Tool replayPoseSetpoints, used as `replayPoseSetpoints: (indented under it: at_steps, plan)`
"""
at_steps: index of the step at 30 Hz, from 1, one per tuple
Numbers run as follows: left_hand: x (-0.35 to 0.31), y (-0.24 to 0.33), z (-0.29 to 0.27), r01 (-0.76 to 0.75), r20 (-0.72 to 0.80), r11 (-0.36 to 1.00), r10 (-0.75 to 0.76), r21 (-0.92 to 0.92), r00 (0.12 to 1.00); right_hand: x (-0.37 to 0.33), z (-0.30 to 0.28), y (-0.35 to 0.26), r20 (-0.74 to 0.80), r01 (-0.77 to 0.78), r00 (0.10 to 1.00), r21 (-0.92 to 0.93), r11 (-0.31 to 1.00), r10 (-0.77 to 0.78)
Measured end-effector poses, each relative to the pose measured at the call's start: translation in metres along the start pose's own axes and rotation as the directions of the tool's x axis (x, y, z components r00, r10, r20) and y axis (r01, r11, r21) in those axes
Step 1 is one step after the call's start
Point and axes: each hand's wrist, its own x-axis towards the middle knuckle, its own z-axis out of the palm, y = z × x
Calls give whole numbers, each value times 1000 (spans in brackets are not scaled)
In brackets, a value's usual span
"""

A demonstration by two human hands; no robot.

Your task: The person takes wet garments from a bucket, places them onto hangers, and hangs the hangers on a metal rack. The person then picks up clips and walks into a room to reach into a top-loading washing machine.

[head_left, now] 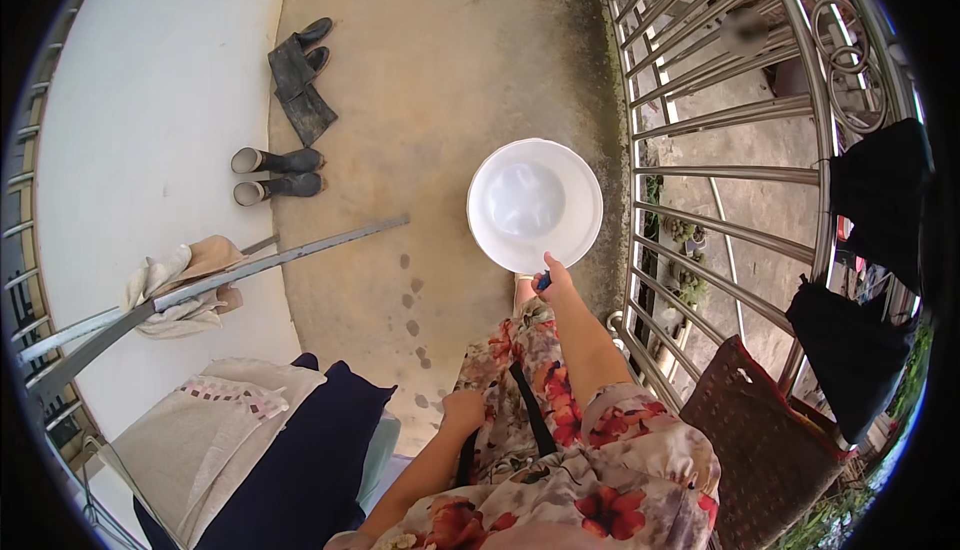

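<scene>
A round white plastic bucket (582,200) is in front of me, its open top facing up and nothing but pale reflections inside. My right hand (555,277) is at the bucket's near rim, fingers closed round a small dark blue piece (543,281) that looks like a handle grip. Its thumb points up by the rim. Whether the bucket hangs or rests on the floor I cannot tell. Lower and to the left, my left hand (464,409) is curled closed beside my flowered dress. What it holds, if anything, is hidden. A black strap (531,408) lies down the dress.
Metal railings (725,172) run along the right, with dark cloths (850,350) and a brown mat (750,440) hung over them. Black boots (285,186) stand by the white wall. A metal bar (290,260) juts out from the left above draped cloths (230,410).
</scene>
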Motion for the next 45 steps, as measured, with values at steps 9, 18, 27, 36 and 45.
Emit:
replayPoseSetpoints:
  at_steps: [9,18,27,36,45]
  plan:
    - [8,-24,-210,113,-40,783,-173,-611,984,-96,112,-124,58,91,995,-161,983,-83]
    - [62,-129,-368,-123,-144,80,-348,-989,927,-216,278,-268,279,114,957,-127,985,-74]
    - [182,-107,-829,-514,-576,353,-94,-782,812,-338,499,-452,436,111,892,42,993,-118]
    - [248,-15,-1207,-752,-752,71,23,-656,658,-356,671,-652,600,217,768,82,973,-222]
    - [214,27,-1590,-814,-815,-104,187,-572,548,-370,814,-853,576,91,792,211,973,-200]
